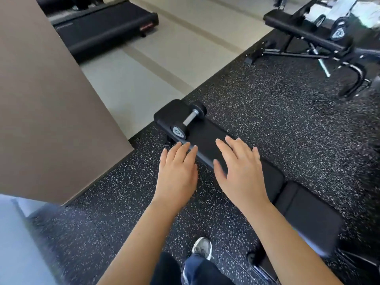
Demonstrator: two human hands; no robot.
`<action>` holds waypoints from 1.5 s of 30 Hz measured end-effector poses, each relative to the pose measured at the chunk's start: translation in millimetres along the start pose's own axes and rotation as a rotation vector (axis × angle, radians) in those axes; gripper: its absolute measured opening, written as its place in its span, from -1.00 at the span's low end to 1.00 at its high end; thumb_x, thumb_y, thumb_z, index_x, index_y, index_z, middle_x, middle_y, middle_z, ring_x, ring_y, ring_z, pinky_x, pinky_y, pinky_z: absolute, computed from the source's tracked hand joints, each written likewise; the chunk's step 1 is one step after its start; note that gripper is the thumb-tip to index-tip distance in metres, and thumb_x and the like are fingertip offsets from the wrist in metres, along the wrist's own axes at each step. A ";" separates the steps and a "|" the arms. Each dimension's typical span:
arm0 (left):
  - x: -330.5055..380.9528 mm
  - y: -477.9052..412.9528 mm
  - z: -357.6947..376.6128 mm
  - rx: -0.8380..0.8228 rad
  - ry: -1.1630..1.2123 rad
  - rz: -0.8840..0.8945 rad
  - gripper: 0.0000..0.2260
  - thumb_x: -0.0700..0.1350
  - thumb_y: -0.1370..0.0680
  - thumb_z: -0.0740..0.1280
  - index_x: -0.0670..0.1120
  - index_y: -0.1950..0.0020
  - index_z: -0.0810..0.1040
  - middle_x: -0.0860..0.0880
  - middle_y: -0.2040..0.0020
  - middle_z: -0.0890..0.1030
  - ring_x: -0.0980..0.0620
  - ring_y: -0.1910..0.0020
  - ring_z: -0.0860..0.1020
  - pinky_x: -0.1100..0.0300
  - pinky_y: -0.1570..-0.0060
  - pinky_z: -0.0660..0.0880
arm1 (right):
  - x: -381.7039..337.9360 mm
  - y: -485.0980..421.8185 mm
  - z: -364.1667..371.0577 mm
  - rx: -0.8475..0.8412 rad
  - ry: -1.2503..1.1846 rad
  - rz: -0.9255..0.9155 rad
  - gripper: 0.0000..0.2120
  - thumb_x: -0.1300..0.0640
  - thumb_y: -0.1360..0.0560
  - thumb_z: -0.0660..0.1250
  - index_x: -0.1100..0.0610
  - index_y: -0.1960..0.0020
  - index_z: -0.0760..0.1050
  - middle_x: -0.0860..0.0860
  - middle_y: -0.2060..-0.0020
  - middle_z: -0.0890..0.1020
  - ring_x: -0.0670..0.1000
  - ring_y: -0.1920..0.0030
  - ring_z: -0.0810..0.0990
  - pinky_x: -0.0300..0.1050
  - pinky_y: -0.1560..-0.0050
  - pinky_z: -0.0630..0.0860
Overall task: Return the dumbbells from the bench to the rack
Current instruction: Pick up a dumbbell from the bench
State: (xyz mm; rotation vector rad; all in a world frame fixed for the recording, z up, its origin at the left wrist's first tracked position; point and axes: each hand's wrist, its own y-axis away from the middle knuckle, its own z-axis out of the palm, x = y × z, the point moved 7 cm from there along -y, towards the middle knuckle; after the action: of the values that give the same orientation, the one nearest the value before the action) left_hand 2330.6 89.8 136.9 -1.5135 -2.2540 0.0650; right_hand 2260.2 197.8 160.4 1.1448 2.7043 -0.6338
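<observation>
Head view, looking down along a long black padded worktop (209, 138) that stands on dark rubber flooring flecked with white (277, 112). A single small dumbbell with black round heads and a bare metal handle (189, 119) lies on its side at the far end of the worktop, set crosswise; its near head reaches the left edge and its far head the right edge. It is touched by neither hand.

The left hand (177, 171) is held palm down with fingers extended and close together, over the left edge of the worktop; it grips nothing, and its fingertips are near the dumbbell's near head but apart from it. The right hand (239, 171) is likewise palm down, fingers spread and flat, above the middle of the worktop, also gripping nothing. Whether either palm rests on the padding cannot be told.

A grey sports shoe (203, 247) and a dark trouser leg (197, 270) appear at the bottom edge. A second black bench with a metal frame (304, 36), carrying further black dumbbells (338, 30), stands at upper right; a black treadmill deck (107, 27) lies at upper left on pale flooring (144, 75). A brown flat panel (41, 110) fills the left side.
</observation>
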 end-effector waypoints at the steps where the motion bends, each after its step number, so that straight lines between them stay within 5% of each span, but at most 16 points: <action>1: -3.8 -8.2 3.0 0.009 0.009 0.000 -0.62 -0.27 -0.41 0.41 -0.18 -0.21 0.51 -0.16 -0.19 0.56 -0.20 -0.23 0.48 -0.26 -0.20 0.31 | 3.5 -11.1 6.2 -0.016 -0.001 -0.007 -0.60 0.10 -0.42 0.29 0.17 -0.24 0.49 0.17 -0.19 0.57 0.26 -0.23 0.51 0.40 -0.17 0.35; 12: -94.2 -122.6 63.7 -0.049 0.023 -0.021 -0.63 -0.12 -0.46 0.09 -0.17 -0.15 0.55 -0.14 -0.12 0.59 -0.17 -0.17 0.52 -0.24 -0.15 0.38 | 9.1 -147.9 101.4 -0.131 0.008 -0.090 -0.61 0.10 -0.42 0.30 0.16 -0.24 0.48 0.16 -0.18 0.57 0.25 -0.23 0.51 0.39 -0.18 0.34; 16: -144.6 -170.2 85.5 -0.080 0.023 -0.053 -0.65 -0.12 -0.46 0.11 -0.18 -0.14 0.55 -0.16 -0.12 0.59 -0.20 -0.16 0.53 -0.24 -0.13 0.39 | 0.5 -203.9 145.2 -0.172 0.007 -0.113 -0.61 0.14 -0.40 0.37 0.16 -0.22 0.49 0.16 -0.15 0.58 0.24 -0.21 0.52 0.40 -0.15 0.36; 23: -205.2 -224.4 137.5 -0.109 0.026 -0.137 -0.69 -0.26 -0.40 0.41 -0.21 -0.14 0.55 -0.20 -0.13 0.59 -0.22 -0.16 0.53 -0.29 -0.13 0.37 | 6.1 -277.1 224.9 -0.241 0.038 -0.238 -0.63 0.07 -0.43 0.18 0.14 -0.18 0.53 0.13 -0.10 0.61 0.18 -0.15 0.57 0.34 -0.11 0.43; 28: -226.7 -240.9 191.8 -0.215 0.059 -0.209 -0.65 -0.10 -0.44 0.12 -0.18 -0.12 0.55 -0.17 -0.11 0.60 -0.20 -0.12 0.55 -0.27 -0.09 0.41 | 32.1 -305.6 295.8 -0.362 -0.021 -0.352 -0.63 0.08 -0.46 0.12 0.13 -0.19 0.51 0.12 -0.09 0.60 0.17 -0.16 0.56 0.32 -0.15 0.41; 31: -239.7 -245.8 223.6 -0.239 0.039 -0.280 -0.69 -0.14 -0.43 0.22 -0.19 -0.12 0.55 -0.17 -0.11 0.60 -0.20 -0.14 0.55 -0.27 -0.10 0.40 | 49.8 -317.1 339.9 -0.424 -0.038 -0.406 -0.62 0.08 -0.45 0.11 0.13 -0.18 0.52 0.12 -0.08 0.61 0.18 -0.14 0.57 0.32 -0.12 0.43; 38: -260.3 -253.6 292.9 -0.270 0.035 -0.410 -0.68 -0.14 -0.42 0.25 -0.21 -0.13 0.55 -0.19 -0.11 0.59 -0.21 -0.12 0.55 -0.24 -0.10 0.42 | 93.7 -317.0 431.1 -0.535 -0.050 -0.536 -0.66 0.15 -0.40 0.35 0.14 -0.16 0.53 0.14 -0.06 0.62 0.20 -0.12 0.58 0.30 -0.10 0.44; 42: -258.1 -255.0 332.7 -0.286 0.042 -0.435 -0.67 -0.22 -0.37 0.41 -0.23 -0.12 0.55 -0.22 -0.10 0.59 -0.23 -0.11 0.56 -0.28 -0.06 0.46 | 118.6 -317.2 474.0 -0.612 -0.063 -0.568 -0.66 0.10 -0.42 0.23 0.13 -0.17 0.52 0.13 -0.07 0.61 0.19 -0.13 0.58 0.29 -0.12 0.43; 45: -259.7 -254.9 358.2 -0.297 0.033 -0.476 -0.68 -0.18 -0.37 0.38 -0.23 -0.11 0.55 -0.23 -0.10 0.60 -0.23 -0.09 0.57 -0.25 -0.03 0.46 | 136.8 -318.8 501.5 -0.661 -0.066 -0.594 -0.62 0.15 -0.37 0.36 0.12 -0.19 0.52 0.14 -0.10 0.60 0.21 -0.15 0.57 0.29 -0.16 0.40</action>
State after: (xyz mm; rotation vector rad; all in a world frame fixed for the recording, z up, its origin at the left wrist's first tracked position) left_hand 2058.4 -176.8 -202.9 -1.0511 -2.6186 -0.4463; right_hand 1918.9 -126.9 -226.8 0.1613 2.8266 0.1883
